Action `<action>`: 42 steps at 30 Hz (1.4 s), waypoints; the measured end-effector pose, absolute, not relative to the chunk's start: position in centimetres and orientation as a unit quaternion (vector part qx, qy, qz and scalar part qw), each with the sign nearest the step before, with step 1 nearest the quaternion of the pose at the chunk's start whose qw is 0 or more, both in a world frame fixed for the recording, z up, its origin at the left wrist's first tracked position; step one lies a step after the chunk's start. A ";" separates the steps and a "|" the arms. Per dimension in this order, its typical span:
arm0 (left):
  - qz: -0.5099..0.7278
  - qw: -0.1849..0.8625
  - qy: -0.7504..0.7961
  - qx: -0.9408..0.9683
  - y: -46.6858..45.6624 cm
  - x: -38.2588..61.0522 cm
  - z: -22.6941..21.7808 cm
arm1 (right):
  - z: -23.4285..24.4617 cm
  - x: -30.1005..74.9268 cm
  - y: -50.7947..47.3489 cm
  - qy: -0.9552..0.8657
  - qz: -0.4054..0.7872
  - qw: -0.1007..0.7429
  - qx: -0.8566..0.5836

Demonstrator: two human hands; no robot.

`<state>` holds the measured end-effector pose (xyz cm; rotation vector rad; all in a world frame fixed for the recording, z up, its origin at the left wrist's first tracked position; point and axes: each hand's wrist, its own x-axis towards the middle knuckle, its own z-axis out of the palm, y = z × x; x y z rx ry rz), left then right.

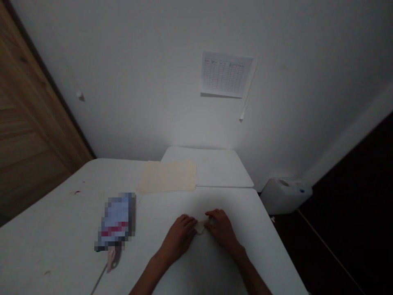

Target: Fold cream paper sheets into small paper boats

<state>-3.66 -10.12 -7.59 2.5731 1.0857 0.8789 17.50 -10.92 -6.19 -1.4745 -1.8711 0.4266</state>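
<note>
Both hands are low in the middle of the head view, over the white table point(166, 209). Between them is a small pale piece point(200, 227), thin and paper-like; its exact kind is too small to make out. My left hand point(181, 234) pinches its left edge with thumb and fingers. On the opposite side, my right hand point(221, 230) grips the right edge, index finger bent above the thumb. The fingertips hide parts of both edges.
A beige folder-like sheet point(168, 176) lies flat at the back, near a white panel point(211, 167). Left is a blurred blue-white object point(116, 219) with a pinkish strip point(111, 259). A white jerrycan point(281, 198) stands right of the table. Paper point(225, 76) hangs on the wall.
</note>
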 end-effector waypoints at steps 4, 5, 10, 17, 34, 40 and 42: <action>0.340 0.161 0.371 0.849 -10.1 -3.8 -7.8 | -6.7 17.3 -10.9 -0.689 0.232 0.402 -0.557; 0.348 0.178 0.373 0.842 -10.1 -3.9 -7.9 | -6.9 17.3 -10.9 -0.673 0.259 0.420 -0.552; 0.379 0.270 0.403 0.788 -9.8 -4.2 -7.8 | -7.5 17.1 -10.9 -0.581 0.389 0.481 -0.530; 0.379 0.390 0.456 0.704 -8.8 -3.8 -6.7 | -7.3 17.3 -10.8 -0.529 0.426 0.512 -0.526; 0.381 0.418 0.440 0.697 -9.4 -4.2 -6.0 | -5.4 16.7 -10.8 -0.642 0.403 0.397 -0.518; 0.380 0.416 0.454 0.690 -9.6 -4.1 -5.5 | -5.7 16.5 -10.3 -0.656 0.403 0.380 -0.512; 0.375 0.420 0.453 0.691 -9.6 -4.1 -5.4 | -5.8 16.5 -10.3 -0.651 0.410 0.381 -0.514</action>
